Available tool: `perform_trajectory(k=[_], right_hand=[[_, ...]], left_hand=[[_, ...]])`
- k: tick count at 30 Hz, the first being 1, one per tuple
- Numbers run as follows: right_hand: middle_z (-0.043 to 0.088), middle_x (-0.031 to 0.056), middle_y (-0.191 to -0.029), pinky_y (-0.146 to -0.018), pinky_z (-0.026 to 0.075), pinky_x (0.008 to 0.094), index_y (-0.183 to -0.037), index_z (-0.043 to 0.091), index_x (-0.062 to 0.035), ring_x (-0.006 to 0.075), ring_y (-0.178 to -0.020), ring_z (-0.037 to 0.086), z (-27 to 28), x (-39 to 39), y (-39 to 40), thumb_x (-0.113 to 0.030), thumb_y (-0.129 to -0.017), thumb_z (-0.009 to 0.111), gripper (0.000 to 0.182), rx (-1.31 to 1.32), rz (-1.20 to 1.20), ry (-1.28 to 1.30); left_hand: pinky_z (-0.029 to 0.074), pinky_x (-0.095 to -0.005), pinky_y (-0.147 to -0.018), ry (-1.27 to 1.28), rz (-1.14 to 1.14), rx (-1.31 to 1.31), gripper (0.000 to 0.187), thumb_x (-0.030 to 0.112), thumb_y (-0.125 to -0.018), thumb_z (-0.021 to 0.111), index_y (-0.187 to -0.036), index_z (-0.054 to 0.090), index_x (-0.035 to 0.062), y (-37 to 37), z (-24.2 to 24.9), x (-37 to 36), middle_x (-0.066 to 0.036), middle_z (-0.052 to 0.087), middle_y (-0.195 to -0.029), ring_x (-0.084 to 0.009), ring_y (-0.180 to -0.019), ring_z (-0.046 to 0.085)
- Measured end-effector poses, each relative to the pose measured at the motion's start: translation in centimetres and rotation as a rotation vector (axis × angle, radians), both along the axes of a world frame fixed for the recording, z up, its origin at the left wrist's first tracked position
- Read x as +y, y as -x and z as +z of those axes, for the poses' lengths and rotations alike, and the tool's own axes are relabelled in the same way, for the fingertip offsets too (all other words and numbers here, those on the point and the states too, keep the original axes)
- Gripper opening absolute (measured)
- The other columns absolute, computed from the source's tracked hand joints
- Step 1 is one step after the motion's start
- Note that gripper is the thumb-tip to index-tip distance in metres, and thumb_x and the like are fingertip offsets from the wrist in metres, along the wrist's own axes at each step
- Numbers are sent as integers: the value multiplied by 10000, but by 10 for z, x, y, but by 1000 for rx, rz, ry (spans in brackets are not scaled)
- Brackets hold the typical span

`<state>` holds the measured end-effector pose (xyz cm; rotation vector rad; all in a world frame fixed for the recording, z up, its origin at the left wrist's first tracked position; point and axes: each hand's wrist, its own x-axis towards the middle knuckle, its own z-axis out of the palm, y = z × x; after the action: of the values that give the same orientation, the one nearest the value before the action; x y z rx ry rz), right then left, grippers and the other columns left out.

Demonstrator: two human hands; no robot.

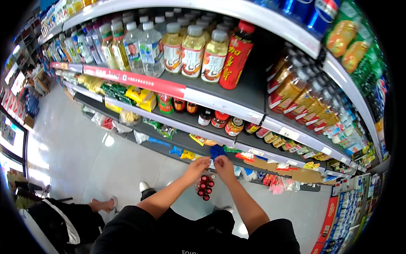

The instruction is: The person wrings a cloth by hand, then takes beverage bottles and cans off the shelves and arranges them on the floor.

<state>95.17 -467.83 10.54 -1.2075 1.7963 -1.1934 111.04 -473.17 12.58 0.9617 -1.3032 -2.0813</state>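
Both hands, left hand [197, 164] and right hand [223, 164], pinched a blue packet [217, 151] above red-capped bottles [205, 188], not yet shelved.

A grocery shop aisle. Tiered shelves [220, 99] carry rows of drink bottles [192, 51], jars [234, 125] and snack packets [141, 97]. Price strips [131, 78] line the edges.

Counts: 2 hands, left [197, 166] and right [223, 166], on 1 blue piece [217, 151]. 1 pack [205, 186] below them, about 8 red caps showing. 1 red bottle [236, 56] on the upper shelf [169, 88], 3 yellow bottles [193, 51] beside it.
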Motion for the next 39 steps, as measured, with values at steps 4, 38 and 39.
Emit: perform_trajectory(k=[4,38,39], right_hand=[[544,-5,-693,-528,406,205,-872,537,-36,46,-589,492,88,-27,12,-36,-806,570,74,-129,1,177],[541,-10,-792,-562,414,181,-918,541,-17,37,-650,498,325,61,-1,-7,-820,560,101,-38,-40,544],[541,-8,-791,-563,414,181,-917,541,-18,39,-644,499,321,60,-1,-6,-820,558,100,-46,-39,546]], left_hand=[[430,-265,-821,412,10,122,312,64,-853,474,-1161,497,17,15,84,-40,-60,568,-1074,-128,-1013,524],[432,-408,-858,1967,-88,771,523,372,-837,432,-1235,447,34,-155,440,12,-234,504,-1173,-328,-1040,530],[433,-408,-856,1979,-91,767,527,379,-837,424,-1234,447,33,-157,439,14,-236,506,-1168,-328,-1037,531]])
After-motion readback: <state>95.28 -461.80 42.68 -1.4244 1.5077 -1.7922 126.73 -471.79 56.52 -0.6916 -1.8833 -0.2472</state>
